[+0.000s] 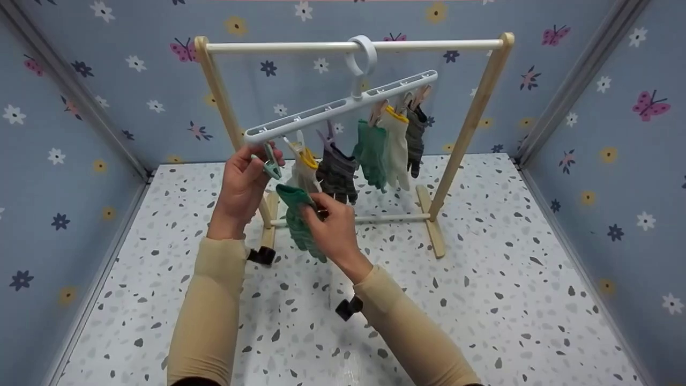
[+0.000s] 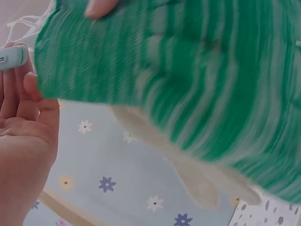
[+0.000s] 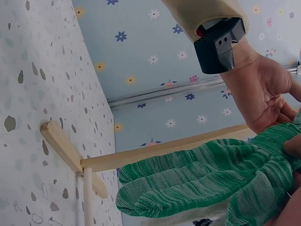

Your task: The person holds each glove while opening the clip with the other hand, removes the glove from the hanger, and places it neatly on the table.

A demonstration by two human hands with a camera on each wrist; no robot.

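Observation:
At the left end of the white clip hanger (image 1: pixel 321 113), my left hand (image 1: pixel 238 185) pinches a pale green clothespin (image 1: pixel 272 168). My right hand (image 1: pixel 336 226) grips a green knitted glove (image 1: pixel 301 230) near its cuff, fingers dangling downward. The cuff is just below and right of the clothespin, apart from it in the head view. In the right wrist view the green-and-white striped glove (image 3: pixel 188 179) stretches out from the right hand, partly cut off by the frame. The left wrist view shows the clothespin (image 2: pixel 13 57) at the left fingers, beside the cuff.
Other gloves hang from clothespins: a white one (image 1: pixel 304 174), a dark striped one (image 1: pixel 337 170), a green one (image 1: pixel 371 153), another white one (image 1: pixel 396 153) and another dark one (image 1: pixel 416 136). A wooden rack (image 1: pixel 465 128) carries the hanger above the speckled floor (image 1: pixel 498 300).

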